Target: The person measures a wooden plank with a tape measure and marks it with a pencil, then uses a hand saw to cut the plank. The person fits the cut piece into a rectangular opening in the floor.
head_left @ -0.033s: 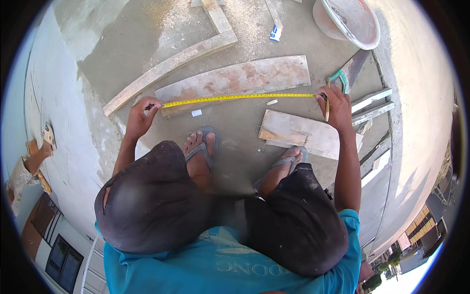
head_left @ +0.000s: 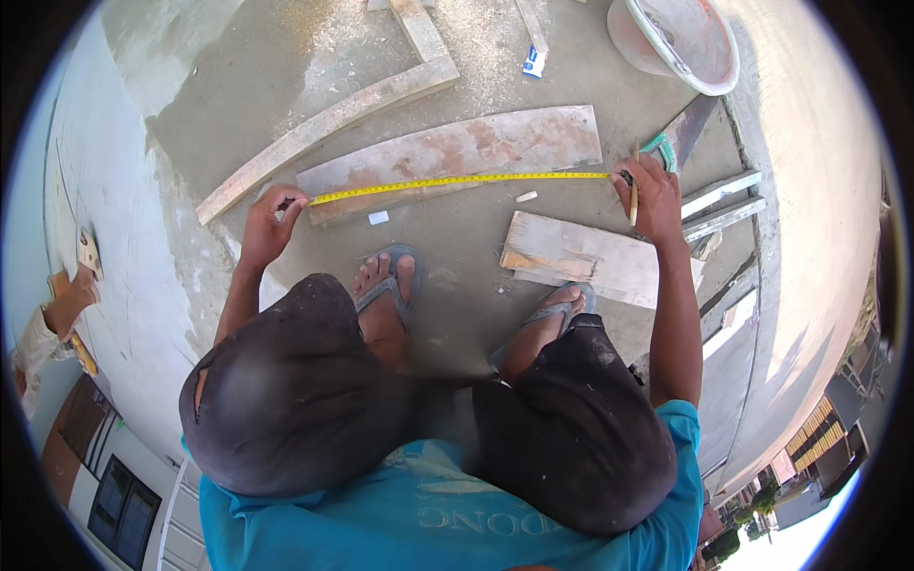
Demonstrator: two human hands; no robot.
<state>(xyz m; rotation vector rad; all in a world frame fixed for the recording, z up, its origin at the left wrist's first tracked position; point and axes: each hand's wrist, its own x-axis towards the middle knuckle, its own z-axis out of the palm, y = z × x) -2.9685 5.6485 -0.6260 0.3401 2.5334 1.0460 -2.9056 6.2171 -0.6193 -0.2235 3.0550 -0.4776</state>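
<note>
A yellow measuring tape (head_left: 457, 180) is stretched over a long, curved-edged board (head_left: 486, 138) stained reddish. At its left end, my left hand (head_left: 276, 221) pinches the tape's tip. My right hand (head_left: 649, 200) grips the tape's other end, its case mostly hidden, along with a thin wooden stick or pencil (head_left: 634, 213) held upright. Just beyond that hand lies a handsaw with a teal handle (head_left: 663, 147). A shorter, pale board (head_left: 571, 255) rests by my right foot, and small white pieces (head_left: 379, 217) lie on the concrete below the tape.
An angled timber piece (head_left: 324, 138) lies beyond the board, among sawdust. A large plastic bucket (head_left: 657, 48) stands at top right, slats (head_left: 714, 190) at right. Another person's hand (head_left: 84, 285) with a tool is at the far left wall. My sandalled feet are below the tape.
Both hands and the tape sit slightly higher in the view, with the tape shifted a little farther over the board. The surroundings have moved only very slightly with the camera.
</note>
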